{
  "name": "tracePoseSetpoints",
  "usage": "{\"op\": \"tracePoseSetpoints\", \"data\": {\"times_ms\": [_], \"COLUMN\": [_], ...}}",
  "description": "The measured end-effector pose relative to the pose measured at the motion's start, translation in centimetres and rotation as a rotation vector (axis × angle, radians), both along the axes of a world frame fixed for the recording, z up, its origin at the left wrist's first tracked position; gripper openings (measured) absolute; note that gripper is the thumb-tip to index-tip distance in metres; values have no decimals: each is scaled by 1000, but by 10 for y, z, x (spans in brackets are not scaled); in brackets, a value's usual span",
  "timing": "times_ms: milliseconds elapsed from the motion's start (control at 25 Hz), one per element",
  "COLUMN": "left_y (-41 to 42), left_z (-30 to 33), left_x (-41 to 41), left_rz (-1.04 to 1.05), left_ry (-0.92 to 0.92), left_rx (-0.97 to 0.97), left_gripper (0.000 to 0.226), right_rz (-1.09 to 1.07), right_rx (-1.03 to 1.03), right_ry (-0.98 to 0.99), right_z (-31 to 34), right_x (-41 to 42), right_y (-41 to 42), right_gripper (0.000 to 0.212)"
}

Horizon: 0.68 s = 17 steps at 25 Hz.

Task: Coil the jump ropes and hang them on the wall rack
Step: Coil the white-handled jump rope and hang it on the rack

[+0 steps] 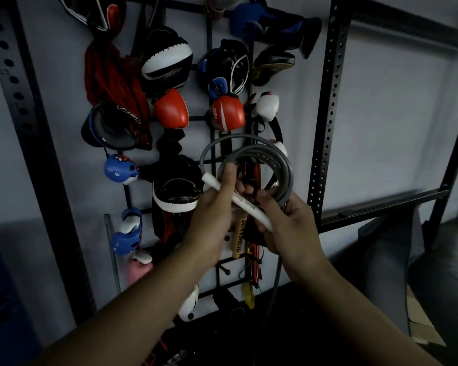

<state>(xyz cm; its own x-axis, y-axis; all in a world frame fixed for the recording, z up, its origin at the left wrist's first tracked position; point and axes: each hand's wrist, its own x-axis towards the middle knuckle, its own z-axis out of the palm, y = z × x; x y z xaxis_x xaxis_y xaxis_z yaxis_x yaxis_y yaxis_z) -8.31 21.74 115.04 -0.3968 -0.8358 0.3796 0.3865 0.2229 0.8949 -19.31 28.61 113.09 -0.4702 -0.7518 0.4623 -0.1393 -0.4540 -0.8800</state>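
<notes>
Two bare hands meet at the centre of the frame, holding a grey jump rope wound into several loops. The left hand pinches its white handle; the right hand grips the coil and handle end. Behind hangs a black wall rack crowded with red, blue and white boxing gloves.

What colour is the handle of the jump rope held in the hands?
White, with small dark lettering; the handle shows best in the head view.
</notes>
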Motion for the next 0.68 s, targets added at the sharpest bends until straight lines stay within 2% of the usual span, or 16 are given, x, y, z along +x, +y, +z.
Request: {"op": "tracePoseSetpoints", "data": {"times_ms": [80, 160, 200, 360, 440, 520, 640, 680], "left_y": [-14, -20, -21, -3, 7, 6, 1, 2], "left_z": [9, 32, 46, 90, 93, 89, 76, 72], "left_x": [21, 43, 52, 48, 33, 23, 21, 21], "left_rz": [84, 208, 220, 148, 213, 193, -1, -12], "left_ry": [-65, -176, -296, -1093, -1385, -1464, -1341, -1295], "left_rx": [-130, -400, -569, -1095, -1287, -1301, -1038, -993], "left_gripper": [48, 52, 59, 116, 123, 118, 115, 114], "right_rz": [9, 44, 50, 39, 66, 97, 131, 143], "right_rx": [72, 157, 194, 255, 275, 314, 327, 310], "right_ry": [132, 260, 344, 691, 761, 788, 714, 648], "right_z": [8, 19, 25, 48, 55, 55, 49, 47], "right_x": [-10, -16, -18, -18, -16, -17, -19, -20], "right_y": [3, 6, 7, 7, 8, 12, 18, 19], "right_gripper": [27, 26, 25, 19, 16, 17, 4, 12]}}
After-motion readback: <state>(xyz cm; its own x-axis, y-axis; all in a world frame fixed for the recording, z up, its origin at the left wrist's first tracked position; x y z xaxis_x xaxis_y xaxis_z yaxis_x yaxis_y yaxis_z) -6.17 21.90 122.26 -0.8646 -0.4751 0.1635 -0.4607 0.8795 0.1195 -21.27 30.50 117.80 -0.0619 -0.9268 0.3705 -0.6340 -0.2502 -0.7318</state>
